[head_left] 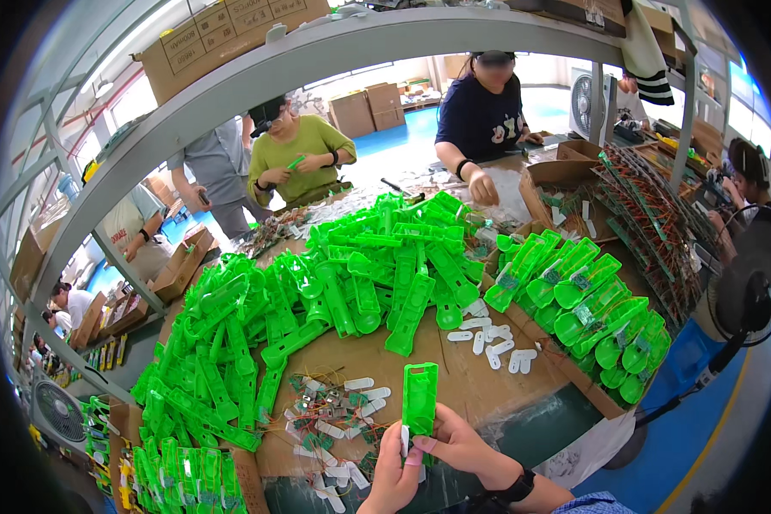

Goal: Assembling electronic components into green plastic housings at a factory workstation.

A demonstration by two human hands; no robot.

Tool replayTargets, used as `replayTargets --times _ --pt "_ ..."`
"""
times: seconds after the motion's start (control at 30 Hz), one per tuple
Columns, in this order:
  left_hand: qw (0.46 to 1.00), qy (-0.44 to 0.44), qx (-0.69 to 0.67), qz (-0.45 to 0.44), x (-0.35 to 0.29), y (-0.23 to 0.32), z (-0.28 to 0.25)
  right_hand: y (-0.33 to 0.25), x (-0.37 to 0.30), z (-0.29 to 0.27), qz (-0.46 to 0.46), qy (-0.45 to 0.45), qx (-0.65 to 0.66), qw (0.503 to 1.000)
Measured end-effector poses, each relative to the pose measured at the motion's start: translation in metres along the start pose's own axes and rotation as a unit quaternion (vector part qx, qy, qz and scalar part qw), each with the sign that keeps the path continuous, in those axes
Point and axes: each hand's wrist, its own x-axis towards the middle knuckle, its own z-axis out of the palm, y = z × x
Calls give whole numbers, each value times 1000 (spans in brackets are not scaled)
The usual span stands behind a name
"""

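Observation:
Close in front of me, both hands hold one bright green plastic housing (420,398), long and open-faced, tilted upright. My right hand (461,447) grips its lower right side, thumb across the lower end. My left hand (392,475) is closed at its lower left. A small white piece (405,437) shows between the left fingertips and the housing; its exact fit is hard to see. Left of the hands lies a pile of small circuit boards with thin wires and white oval pieces (338,415). More loose white oval pieces (493,343) lie to the upper right.
A large heap of green housings (351,283) covers the table's far and left parts. Boxes of green housings with boards stand right (587,295) and lower left (188,480). Stacked wired circuit boards (651,214) rise at far right, beside a black fan (744,295). Several people work beyond.

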Motion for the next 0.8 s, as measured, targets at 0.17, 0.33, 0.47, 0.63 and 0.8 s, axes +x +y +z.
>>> replayTargets --times 0.17,0.33,0.47,0.63,0.8 --pt "1000 0 15 5 -3 2 -2 3 -2 1 2 -6 0 1000" --pt "1000 10 -13 -9 5 7 -4 -6 0 10 -2 18 -1 1000" --pt "994 13 -96 -57 1 3 -3 -17 0 13 0 0 -2 1000" --pt "995 -20 -91 -34 3 12 -9 -19 -2 18 -7 9 -8 1000" --pt "995 -15 -92 -35 0 15 -9 -23 -4 22 5 2 -26 1000"
